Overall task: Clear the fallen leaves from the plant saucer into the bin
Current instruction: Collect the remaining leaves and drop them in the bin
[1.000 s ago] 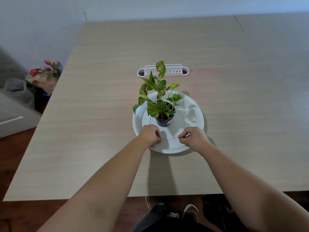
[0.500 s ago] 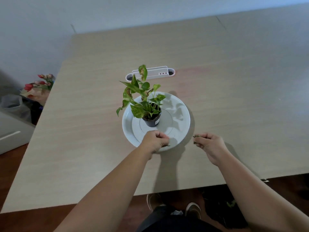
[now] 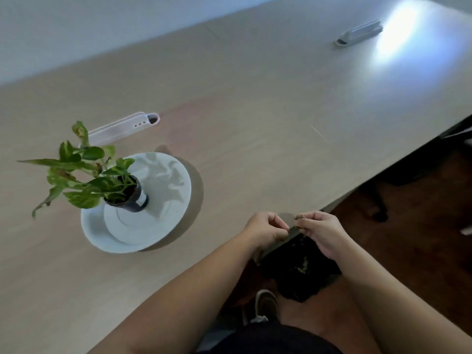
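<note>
A white round saucer [image 3: 176, 185] lies on the wooden table [image 3: 255, 111] at the left, with a small dark pot [image 3: 131, 199] of green leafy plant [image 3: 84, 172] standing on it. Both my hands are off the saucer, at the table's near edge. My right hand [image 3: 320, 232] pinches small brownish fallen leaves [image 3: 299, 217] between its fingertips. My left hand [image 3: 265, 229] is closed right beside it, fingertips meeting the right hand's; what it holds is hidden. Below the hands, under the table edge, a black bin [image 3: 298, 272] stands on the floor with green scraps inside.
A white oblong holder [image 3: 122, 127] lies behind the plant. A second white holder [image 3: 358, 35] sits far right on the table. The table edge runs diagonally past my hands. My shoe [image 3: 267, 304] and dark wooden floor [image 3: 408, 226] show below.
Both hands left the saucer and moved right to the table edge above the bin. The view swung right, so the plant now sits at the left.
</note>
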